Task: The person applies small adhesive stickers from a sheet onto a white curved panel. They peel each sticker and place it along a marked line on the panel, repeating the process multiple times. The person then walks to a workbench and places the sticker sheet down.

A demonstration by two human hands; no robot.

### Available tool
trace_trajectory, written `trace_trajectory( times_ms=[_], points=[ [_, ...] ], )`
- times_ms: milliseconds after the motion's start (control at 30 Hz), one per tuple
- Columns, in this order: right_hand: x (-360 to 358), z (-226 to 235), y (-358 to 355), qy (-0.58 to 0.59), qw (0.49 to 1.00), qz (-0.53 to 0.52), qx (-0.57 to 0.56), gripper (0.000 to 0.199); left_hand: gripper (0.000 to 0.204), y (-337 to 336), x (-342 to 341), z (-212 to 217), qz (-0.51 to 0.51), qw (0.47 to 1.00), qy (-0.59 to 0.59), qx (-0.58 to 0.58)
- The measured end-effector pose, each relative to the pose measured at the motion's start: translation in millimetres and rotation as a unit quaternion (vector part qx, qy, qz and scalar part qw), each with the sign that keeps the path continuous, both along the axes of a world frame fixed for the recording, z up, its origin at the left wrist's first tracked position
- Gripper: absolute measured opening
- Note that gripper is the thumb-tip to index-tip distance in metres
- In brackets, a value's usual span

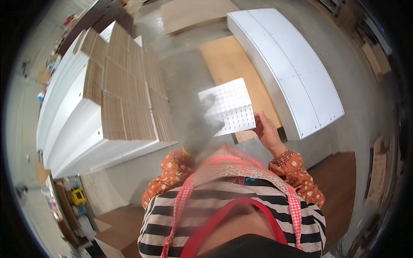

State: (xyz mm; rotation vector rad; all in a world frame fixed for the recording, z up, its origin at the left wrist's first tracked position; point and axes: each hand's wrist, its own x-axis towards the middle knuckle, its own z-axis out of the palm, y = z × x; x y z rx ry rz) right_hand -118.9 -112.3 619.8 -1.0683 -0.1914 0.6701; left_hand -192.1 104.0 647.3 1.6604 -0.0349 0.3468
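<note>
In front of my chest I hold a white sheet of round stickers (234,101). Rows of pale dots cover its upper part, and small dark marks run in rows across the lower part. My right hand (269,132), bare, pinches the sheet's right edge between thumb and fingers. At the left edge is my left hand (205,118), which looks dark-gloved and hazy. Its fingertips lie on the sheet, gripping that side. A grey smear blurs much of this hand and its wrist. Orange flowered sleeves (297,170) cover both forearms.
Tall rows of white-faced panels with brown edges (124,81) stand at left. Long white panels (288,64) lie stacked at right, beside a tan board (232,56). A brown board (195,15) lies at the far side. Brown boards (335,189) lie near my right elbow.
</note>
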Motion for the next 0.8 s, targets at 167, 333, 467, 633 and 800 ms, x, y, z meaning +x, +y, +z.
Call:
trace_trajectory(
  times_ms=[167,333,467,633,800],
  points=[
    [1.4,-6.4,50.6,-0.024,0.995,0.099,-0.015,0.036,0.070,45.3,-25.2,-18.2,0.011,0.989,-0.058,0.133],
    [10.9,3.6,75.4,0.062,0.994,0.091,-0.025,0.028,0.065,51.7,-30.8,-0.5,-0.087,0.991,0.037,-0.090],
    [19.7,6.1,90.4,0.050,0.995,0.084,-0.008,0.027,0.061,68.0,-29.4,-16.2,-0.114,0.980,0.051,-0.157],
    [43.8,15.7,115.0,0.069,0.993,0.089,0.032,0.029,0.034,77.1,-9.1,-12.1,-0.057,0.968,0.080,-0.230],
    [58.2,12.7,145.1,0.097,0.990,0.100,0.036,0.031,0.054,112.2,-10.6,-6.8,-0.106,0.990,0.077,-0.060]
  ],
)
